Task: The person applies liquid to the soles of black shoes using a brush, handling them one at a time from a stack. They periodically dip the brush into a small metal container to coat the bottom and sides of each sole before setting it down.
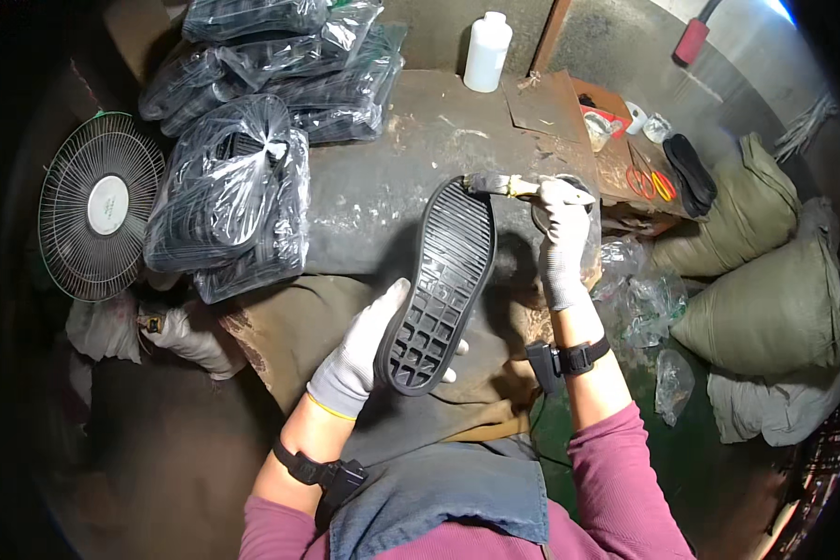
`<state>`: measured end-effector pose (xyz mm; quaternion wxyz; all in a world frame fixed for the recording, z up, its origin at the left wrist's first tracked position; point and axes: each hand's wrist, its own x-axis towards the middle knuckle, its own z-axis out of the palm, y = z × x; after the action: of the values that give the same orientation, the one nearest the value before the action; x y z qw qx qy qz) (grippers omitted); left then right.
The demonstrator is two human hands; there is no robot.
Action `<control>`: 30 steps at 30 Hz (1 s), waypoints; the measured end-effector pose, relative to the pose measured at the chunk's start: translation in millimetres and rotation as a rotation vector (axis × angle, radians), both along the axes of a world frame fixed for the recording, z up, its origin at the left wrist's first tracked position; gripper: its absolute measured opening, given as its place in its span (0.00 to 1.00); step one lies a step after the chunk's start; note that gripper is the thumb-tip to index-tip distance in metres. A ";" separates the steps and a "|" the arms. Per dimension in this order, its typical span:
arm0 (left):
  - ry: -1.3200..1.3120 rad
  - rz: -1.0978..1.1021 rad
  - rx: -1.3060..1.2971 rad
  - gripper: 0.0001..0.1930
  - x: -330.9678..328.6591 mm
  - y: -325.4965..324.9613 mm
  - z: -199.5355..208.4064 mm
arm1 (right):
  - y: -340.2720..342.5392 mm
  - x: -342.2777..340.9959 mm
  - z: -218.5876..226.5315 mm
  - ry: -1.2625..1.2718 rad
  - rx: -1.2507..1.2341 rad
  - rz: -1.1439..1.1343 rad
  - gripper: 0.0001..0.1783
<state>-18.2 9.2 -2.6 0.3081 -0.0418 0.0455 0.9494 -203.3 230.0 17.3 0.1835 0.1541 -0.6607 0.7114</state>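
Note:
A black shoe sole (441,291) is held up in front of me, its ribbed and grid-patterned face toward me. My left hand (364,341), in a white glove, grips its lower end from the left, with fingertips showing past the right edge. In a matching glove, my right hand (565,224) is closed around the handle of a brush (493,184). The brush's dark bristle end meets the top end of the sole. A round container (539,220) is partly hidden behind my right hand.
Clear plastic bags of black soles (224,196) are stacked at the left of the worktable (364,201), beside a fan (105,205). A white bottle (487,54) stands at the back. Scissors (651,179) lie on the right, near stuffed green sacks (765,299).

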 end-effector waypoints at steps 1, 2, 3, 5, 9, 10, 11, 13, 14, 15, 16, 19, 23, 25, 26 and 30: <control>0.003 -0.045 -0.029 0.32 1.2 -2.2 -0.7 | -2.4 4.7 1.4 -0.003 0.059 -0.006 0.12; -0.004 -0.044 -0.033 0.32 0.7 -4.0 -0.7 | -4.0 9.7 4.1 -0.005 0.117 -0.012 0.13; -0.011 -0.068 -0.042 0.32 1.5 -5.2 -0.5 | -6.2 16.3 8.0 -0.015 0.113 -0.006 0.13; -0.043 -0.106 0.000 0.32 1.9 -3.4 3.3 | -9.8 27.8 12.3 -0.074 0.198 0.099 0.13; -0.016 -0.017 0.154 0.33 3.5 1.5 1.1 | -30.3 69.2 12.6 -0.197 0.075 0.251 0.07; 0.013 0.022 0.168 0.33 2.2 4.2 -1.9 | -31.0 78.2 10.0 -0.169 0.118 0.278 0.08; 0.042 0.060 0.163 0.32 -0.5 4.6 -8.0 | -34.1 88.9 10.2 -0.231 0.083 0.299 0.07; 0.075 0.159 0.220 0.34 -8.6 13.0 -2.3 | -33.2 109.0 13.8 -0.231 0.040 0.345 0.07; 0.062 0.180 0.285 0.36 -10.7 13.8 1.0 | -35.4 119.3 9.6 -0.259 -0.058 0.350 0.06; 0.038 0.191 0.257 0.36 -14.2 12.4 3.3 | -33.4 129.4 10.7 -0.314 -0.093 0.407 0.06; 0.015 0.201 0.228 0.37 -17.6 10.7 6.6 | -31.4 138.1 12.0 -0.370 -0.128 0.462 0.06; 0.099 0.232 -0.014 0.36 -24.7 -4.1 5.6 | -19.9 151.0 15.1 -0.276 0.034 0.547 0.08; 0.149 0.258 -0.536 0.34 -15.8 -24.8 15.9 | -2.1 142.9 22.4 -0.112 0.270 0.594 0.09; 0.179 0.253 -0.825 0.31 -9.9 -23.3 30.1 | -1.6 133.9 23.2 0.183 0.504 0.563 0.09; 0.181 0.244 -0.813 0.31 -9.6 -18.8 36.4 | 0.6 126.8 26.0 0.299 0.599 0.499 0.08; 0.363 0.251 -1.019 0.28 -2.1 -12.7 47.9 | 1.1 109.6 40.2 0.218 0.627 0.302 0.09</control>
<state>-20.2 -3.5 45.3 0.1208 -0.0262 0.5459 0.8287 -93.6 231.0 57.5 0.0894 0.3735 -0.7932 0.4726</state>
